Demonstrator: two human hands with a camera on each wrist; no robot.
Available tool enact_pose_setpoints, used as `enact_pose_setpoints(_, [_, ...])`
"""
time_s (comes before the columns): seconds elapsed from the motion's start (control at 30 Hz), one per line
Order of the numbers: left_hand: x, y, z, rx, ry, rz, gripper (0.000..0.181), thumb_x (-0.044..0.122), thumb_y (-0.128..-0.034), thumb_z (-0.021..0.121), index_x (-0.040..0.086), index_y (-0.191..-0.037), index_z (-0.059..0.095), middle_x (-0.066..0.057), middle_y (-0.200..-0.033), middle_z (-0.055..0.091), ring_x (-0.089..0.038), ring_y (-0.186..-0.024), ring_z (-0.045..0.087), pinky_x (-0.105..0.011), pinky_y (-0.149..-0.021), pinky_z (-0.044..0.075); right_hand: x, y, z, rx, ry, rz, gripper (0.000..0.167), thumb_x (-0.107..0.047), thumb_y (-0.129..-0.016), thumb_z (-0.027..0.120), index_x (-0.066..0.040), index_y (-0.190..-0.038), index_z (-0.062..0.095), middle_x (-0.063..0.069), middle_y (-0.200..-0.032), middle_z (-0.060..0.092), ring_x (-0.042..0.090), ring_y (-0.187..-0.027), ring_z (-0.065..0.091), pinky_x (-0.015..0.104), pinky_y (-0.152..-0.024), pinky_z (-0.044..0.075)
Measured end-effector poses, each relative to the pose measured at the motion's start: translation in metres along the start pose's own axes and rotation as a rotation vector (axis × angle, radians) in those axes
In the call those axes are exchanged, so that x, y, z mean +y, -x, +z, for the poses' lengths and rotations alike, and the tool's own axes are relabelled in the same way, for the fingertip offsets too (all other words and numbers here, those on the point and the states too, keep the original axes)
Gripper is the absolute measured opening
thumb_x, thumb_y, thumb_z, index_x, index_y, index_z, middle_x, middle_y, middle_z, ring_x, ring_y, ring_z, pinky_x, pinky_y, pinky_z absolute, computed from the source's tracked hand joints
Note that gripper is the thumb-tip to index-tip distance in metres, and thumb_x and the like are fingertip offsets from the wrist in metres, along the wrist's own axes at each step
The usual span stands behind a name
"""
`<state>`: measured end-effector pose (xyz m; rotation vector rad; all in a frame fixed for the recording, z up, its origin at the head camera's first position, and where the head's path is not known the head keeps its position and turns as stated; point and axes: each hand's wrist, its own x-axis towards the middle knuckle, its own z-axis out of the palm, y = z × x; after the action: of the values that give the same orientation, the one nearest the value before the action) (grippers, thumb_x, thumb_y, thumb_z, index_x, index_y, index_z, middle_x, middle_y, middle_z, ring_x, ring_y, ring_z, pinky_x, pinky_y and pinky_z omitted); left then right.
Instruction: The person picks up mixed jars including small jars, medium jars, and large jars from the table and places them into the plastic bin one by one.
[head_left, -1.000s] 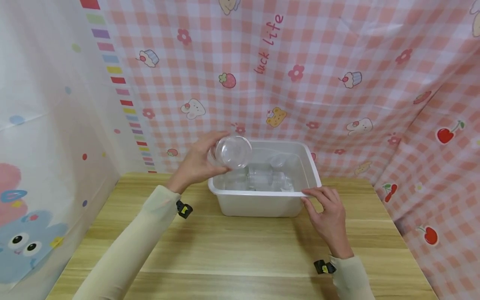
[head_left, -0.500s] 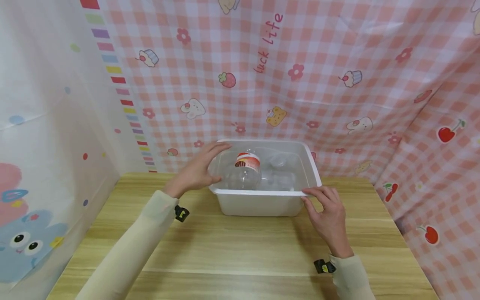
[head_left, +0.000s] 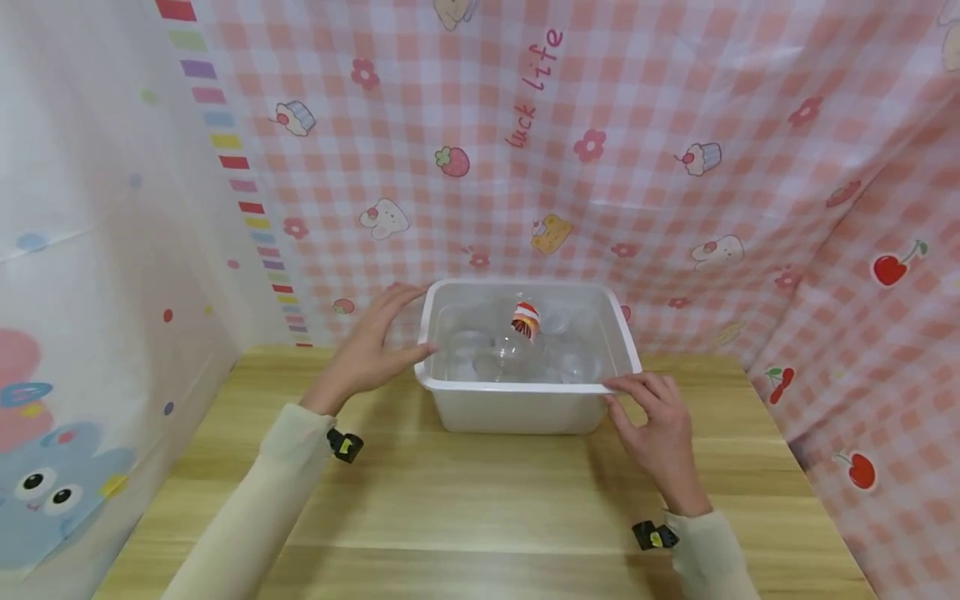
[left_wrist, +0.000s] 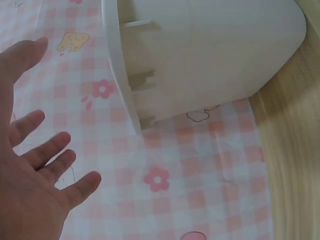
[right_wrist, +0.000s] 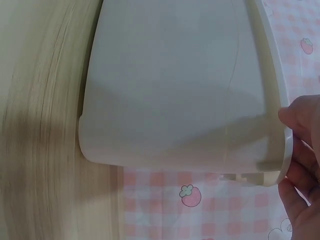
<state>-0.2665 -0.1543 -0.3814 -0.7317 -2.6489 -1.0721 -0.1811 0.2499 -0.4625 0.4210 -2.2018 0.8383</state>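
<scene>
A white plastic tub (head_left: pixel 517 408) stands on the table near the hanging cloth. Inside it lies a clear plastic bottle (head_left: pixel 516 354) with a red, white and orange label, among several other clear items whose kind is hard to make out. My left hand (head_left: pixel 366 350) hovers at the tub's left rim with its fingers spread and nothing held. The left wrist view shows those fingers (left_wrist: pixel 82 189) apart from the tub wall. At the near right corner, my right hand (head_left: pixel 654 425) grips the rim, thumb on the outer side and fingers (right_wrist: pixel 300 155) on the rim.
The wood-grain table (head_left: pixel 480 508) extends in front of the tub. Behind and to the right hangs a pink checked cloth (head_left: pixel 637 200). A white patterned cloth (head_left: pixel 112 250) hangs along the left side.
The left hand has let go of a clear bottle over the tub and drawn back left. The bottle has dropped in and shifted to the right. The right hand stays on the rim.
</scene>
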Motion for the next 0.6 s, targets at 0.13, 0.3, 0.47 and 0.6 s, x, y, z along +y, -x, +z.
enact_pose_setpoints(0.13, [-0.002,0.012,0.0,0.076,0.003,-0.028,0.082,0.038,-0.0866,0.082,0.019,-0.156,0.042,-0.01,-0.165,0.036,-0.032,-0.156,0.027,-0.062,-0.124,0.026,0.001,-0.003,-0.007,-0.05,-0.024,-0.021,0.025,0.001,-0.084,0.079,-0.009,-0.107,0.078,0.009,-0.107,0.072,0.025,-0.1,0.056,0.028,-0.086,0.042])
enact_pose_setpoints(0.3, [-0.007,0.024,0.0,0.143,-0.015,-0.03,0.083,0.034,-0.0879,0.081,0.02,-0.158,0.038,-0.007,-0.165,0.037,-0.032,-0.155,0.028,-0.065,-0.123,0.026,0.002,-0.008,-0.016,-0.089,-0.037,-0.048,0.024,0.0,-0.086,0.077,-0.008,-0.108,0.078,0.01,-0.113,0.072,0.027,-0.106,0.058,0.02,-0.094,0.041])
enact_pose_setpoints(0.47, [-0.013,0.039,0.001,0.146,-0.022,-0.137,0.087,0.043,-0.0906,0.076,0.024,-0.161,0.03,-0.006,-0.169,0.027,-0.033,-0.157,0.019,-0.07,-0.122,0.023,0.006,-0.01,-0.024,-0.061,-0.016,-0.068,0.031,0.001,-0.082,0.081,-0.009,-0.111,0.078,0.014,-0.12,0.071,0.032,-0.112,0.058,0.023,-0.099,0.041])
enact_pose_setpoints(0.6, [-0.021,0.052,0.003,0.194,-0.057,-0.155,0.091,0.05,-0.0898,0.075,0.025,-0.162,0.027,-0.005,-0.17,0.023,-0.033,-0.159,0.013,-0.07,-0.122,0.02,0.013,-0.01,-0.031,-0.078,0.032,-0.041,0.046,-0.005,-0.078,0.086,-0.01,-0.122,0.073,0.014,-0.13,0.067,0.034,-0.118,0.056,0.034,-0.099,0.042])
